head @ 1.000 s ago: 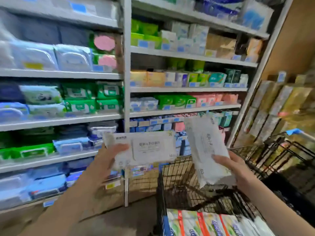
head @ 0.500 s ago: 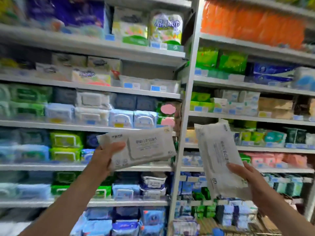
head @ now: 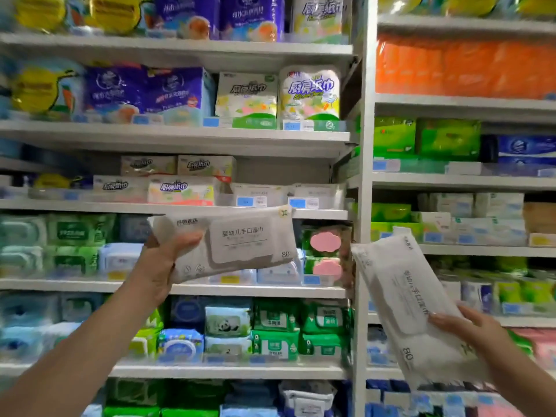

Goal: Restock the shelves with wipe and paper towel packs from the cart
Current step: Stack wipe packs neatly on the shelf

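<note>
Left of the post [head: 362, 182], the left hand [head: 161, 267] grips a white wipe pack [head: 240, 240] by its end, held level before the shelves [head: 240, 291]. Right of the post and lower, the right hand [head: 472, 332] grips a second pack [head: 401, 296], tilted steeply.

Bright, even store light from above; soft shadow band under each shelf board [head: 180, 136]. Whole view slightly smeared. Far-left packs [head: 21, 236] melt into colour blobs; orange packs [head: 463, 67] at top right featureless. Print on left wipe pack [head: 240, 239] in my left grip [head: 162, 266] readable; right wipe pack [head: 403, 296] in my right grip [head: 469, 329] softer. Shelf lines bow toward frame edges.
</note>
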